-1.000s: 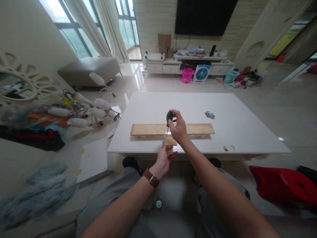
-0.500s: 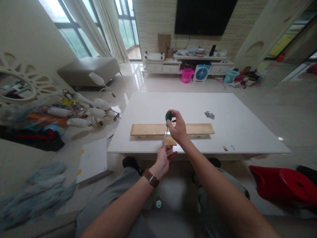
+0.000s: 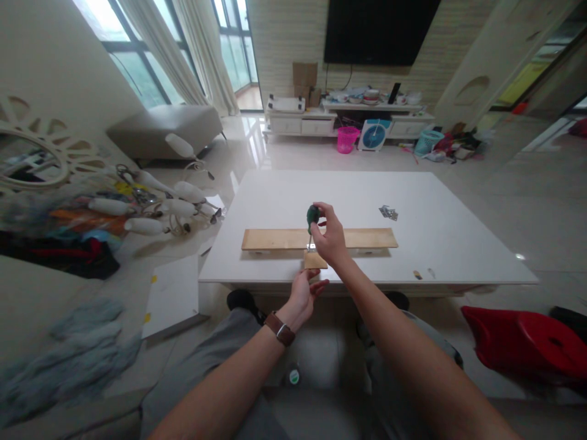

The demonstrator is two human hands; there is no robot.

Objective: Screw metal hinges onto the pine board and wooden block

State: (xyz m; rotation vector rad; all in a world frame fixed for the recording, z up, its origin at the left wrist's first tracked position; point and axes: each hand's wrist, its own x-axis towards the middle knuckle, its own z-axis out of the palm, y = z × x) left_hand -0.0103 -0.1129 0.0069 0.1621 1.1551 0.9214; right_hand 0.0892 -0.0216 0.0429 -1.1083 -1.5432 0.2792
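My right hand (image 3: 331, 235) is closed around the green handle of a screwdriver (image 3: 312, 215), which stands nearly upright. Its shaft runs down to a small metal bracket (image 3: 311, 247) where a long wooden board (image 3: 275, 239) meets a small wooden board (image 3: 315, 261). The exact contact of the tip is too small to make out. From below, my left hand (image 3: 302, 297) holds the near edge of the small board with its fingertips, its other fingers loosely curled. The long board lies across the table, raised slightly on pale supports.
On the white table (image 3: 284, 195), a pile of metal brackets (image 3: 388, 212) lies to the right. Two small pieces, one of them a brown-and-dark bit (image 3: 417, 275), rest near the front edge. A red plastic stool (image 3: 527, 345) is at the right, a white panel (image 3: 172, 293) at the left.
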